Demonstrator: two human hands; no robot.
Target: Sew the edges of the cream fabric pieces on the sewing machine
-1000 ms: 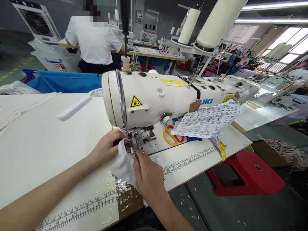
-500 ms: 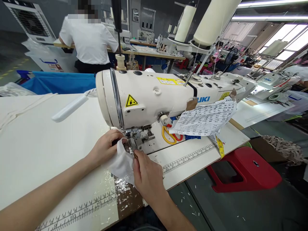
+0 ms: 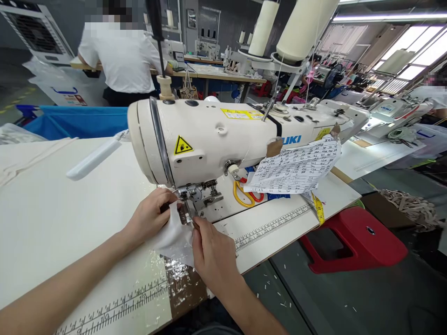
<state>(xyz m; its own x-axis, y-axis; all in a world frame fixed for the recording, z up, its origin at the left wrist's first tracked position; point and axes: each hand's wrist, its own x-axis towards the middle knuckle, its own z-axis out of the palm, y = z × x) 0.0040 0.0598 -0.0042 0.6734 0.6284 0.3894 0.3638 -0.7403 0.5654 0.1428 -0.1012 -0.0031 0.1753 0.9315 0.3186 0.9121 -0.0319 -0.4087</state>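
A piece of white fabric lies under the needle area of the white sewing machine. My left hand is closed, thumb and forefinger pinching the fabric's edge just left of the presser foot. On the right, my right hand is closed around slim metal tweezers, whose tips point at the fabric beside the foot; its fingers hide most of them. The fabric hangs between both hands over the table's front part. Yellow-handled scissors rest on the machine bed, behind my right hand.
A handwritten sheet is attached to the machine's front, and a yellow tape measure hangs below it. Printed rulers run along the table edge. A red stool stands at right. Another person works ahead.
The view has shifted slightly, moving the machine a little left in the picture. Both hands keep nearly the same place and grip at the fabric.
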